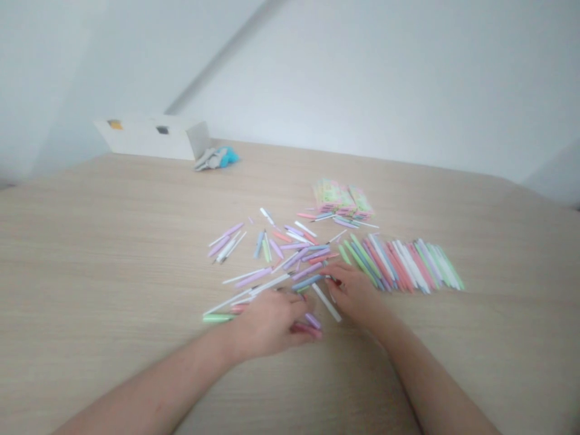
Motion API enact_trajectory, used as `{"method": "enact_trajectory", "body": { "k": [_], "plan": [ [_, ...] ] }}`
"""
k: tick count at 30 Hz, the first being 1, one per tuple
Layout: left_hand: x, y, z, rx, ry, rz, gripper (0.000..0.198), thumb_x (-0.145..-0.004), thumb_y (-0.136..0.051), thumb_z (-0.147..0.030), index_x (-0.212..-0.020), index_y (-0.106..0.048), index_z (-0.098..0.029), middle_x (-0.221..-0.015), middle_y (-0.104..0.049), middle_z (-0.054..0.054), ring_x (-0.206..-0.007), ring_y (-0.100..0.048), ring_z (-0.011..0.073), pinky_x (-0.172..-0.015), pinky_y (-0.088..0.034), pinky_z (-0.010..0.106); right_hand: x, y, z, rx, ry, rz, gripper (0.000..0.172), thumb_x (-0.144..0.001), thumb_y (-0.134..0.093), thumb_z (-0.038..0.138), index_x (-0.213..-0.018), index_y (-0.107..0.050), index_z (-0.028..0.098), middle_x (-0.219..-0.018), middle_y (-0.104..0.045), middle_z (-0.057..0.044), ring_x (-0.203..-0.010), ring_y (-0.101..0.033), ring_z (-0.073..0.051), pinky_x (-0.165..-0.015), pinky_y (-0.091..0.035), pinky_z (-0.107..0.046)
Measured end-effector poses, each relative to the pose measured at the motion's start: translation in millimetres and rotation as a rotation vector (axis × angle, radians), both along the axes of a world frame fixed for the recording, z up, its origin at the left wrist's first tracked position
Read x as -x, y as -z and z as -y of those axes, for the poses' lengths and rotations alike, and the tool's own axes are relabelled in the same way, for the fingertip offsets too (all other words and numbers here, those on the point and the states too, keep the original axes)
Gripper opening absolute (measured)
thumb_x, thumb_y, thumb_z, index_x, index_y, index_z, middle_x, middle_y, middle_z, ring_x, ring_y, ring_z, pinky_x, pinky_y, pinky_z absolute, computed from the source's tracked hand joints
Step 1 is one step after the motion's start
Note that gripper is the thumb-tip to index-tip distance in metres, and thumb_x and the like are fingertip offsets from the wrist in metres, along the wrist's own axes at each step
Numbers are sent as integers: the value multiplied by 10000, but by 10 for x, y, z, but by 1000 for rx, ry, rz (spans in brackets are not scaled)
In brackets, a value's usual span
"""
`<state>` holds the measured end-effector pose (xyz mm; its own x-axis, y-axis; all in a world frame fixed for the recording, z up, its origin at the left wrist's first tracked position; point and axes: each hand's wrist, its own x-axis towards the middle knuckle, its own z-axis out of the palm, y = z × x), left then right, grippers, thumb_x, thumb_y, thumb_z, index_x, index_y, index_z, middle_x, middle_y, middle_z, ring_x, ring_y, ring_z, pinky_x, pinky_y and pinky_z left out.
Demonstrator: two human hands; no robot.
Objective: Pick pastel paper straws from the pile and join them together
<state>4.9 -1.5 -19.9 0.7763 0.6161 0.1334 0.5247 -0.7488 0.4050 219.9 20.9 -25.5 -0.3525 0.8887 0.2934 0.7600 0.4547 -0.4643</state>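
Observation:
Loose slim pens (254, 278) in purple, white, blue, green and coral lie scattered across the middle of the wooden table. Low over the near side of this scatter, my left hand (269, 320) has its fingers curled round pens, with a purple end (312, 320) and a pink end (306, 330) poking out. My right hand (356, 293) is at the right edge of the scatter. Its fingers are bent together beside a blue pen (308, 282) and a white pen (326, 302); blur hides what they pinch.
A slanted row of pens (403, 263) lies side by side to the right. Behind the scatter is a stack of printed packets (342, 198). A white box (149, 139) and a crumpled grey and blue cloth-like item (217, 157) sit at the back left, near the wall.

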Motion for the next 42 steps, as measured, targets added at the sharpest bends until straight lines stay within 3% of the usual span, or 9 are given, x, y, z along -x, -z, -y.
{"method": "enact_trajectory", "body": {
  "k": [7, 17, 23, 26, 29, 33, 37, 42],
  "plan": [
    [-2, 31, -34, -25, 10, -58, 236, -886, -498, -411, -946, -629, -224, -884, -681, 10, -816, -646, 191, -698, -449, 279, 48, 34, 14, 28, -54, 96, 275, -839, -488, 117, -1054, -639, 200, -1115, -635, -64, -1088, -536, -197, -972, -400, -355],
    [-23, 12, -19, -72, -49, -101, 284, -903, -458, -420, -925, -631, -195, -856, -685, 33, -776, -648, 207, -670, -459, 296, 99, 19, 26, 64, -7, 176, 195, -859, -503, 166, -1005, -631, 176, -1042, -636, -80, -1042, -550, -211, -923, -426, -352],
    [10, 23, -20, -52, -74, -45, 313, -885, -469, -467, -917, -625, -198, -859, -684, 38, -777, -643, 209, -664, -450, 293, 82, 4, 28, 104, 45, 46, 232, -880, -469, 217, -1070, -595, 172, -1061, -633, -94, -1003, -568, -218, -873, -436, -364],
    [35, 1, -44, -10, -133, 42, 278, -867, -507, -455, -856, -622, -202, -801, -668, 23, -739, -624, 185, -638, -427, 269, 110, -39, 44, 196, 0, -133, 225, -882, -464, 215, -1066, -589, 181, -992, -648, -67, -912, -589, -193, -806, -454, -332],
    [51, -14, -93, 33, -260, 156, 195, -883, -500, -331, -786, -601, -195, -694, -614, -3, -638, -569, 145, -572, -376, 244, 138, -54, 65, 297, -62, -333, 193, -877, -479, 232, -1027, -592, 186, -905, -637, -39, -826, -588, -168, -734, -464, -292],
    [52, 9, -152, 191, -439, 481, 116, -883, -485, -266, -938, -558, -195, -696, -560, -25, -554, -491, 96, -514, -351, 207, 139, -12, 79, 414, -116, -574, 183, -872, -505, 281, -1018, -582, 204, -758, -595, 6, -648, -552, -124, -589, -453, -239],
    [50, 30, -157, 295, -389, 788, 331, -872, -518, -251, -1195, -454, -225, -860, -580, -4, -553, -459, 71, -490, -362, 180, 147, -34, 98, 435, -131, -659, 175, -856, -535, 274, -999, -600, 199, -761, -597, 5, -667, -564, -116, -601, -462, -227],
    [73, 4, -126, 268, -386, 811, 267, -875, -527, -271, -1119, -573, -173, -707, -579, -1, -538, -473, 85, -489, -384, 186, 176, -99, 122, 413, -139, -661, 191, -839, -549, 251, -1008, -624, 204, -826, -626, -14, -719, -587, -127, -654, -486, -242]
  ]
}}
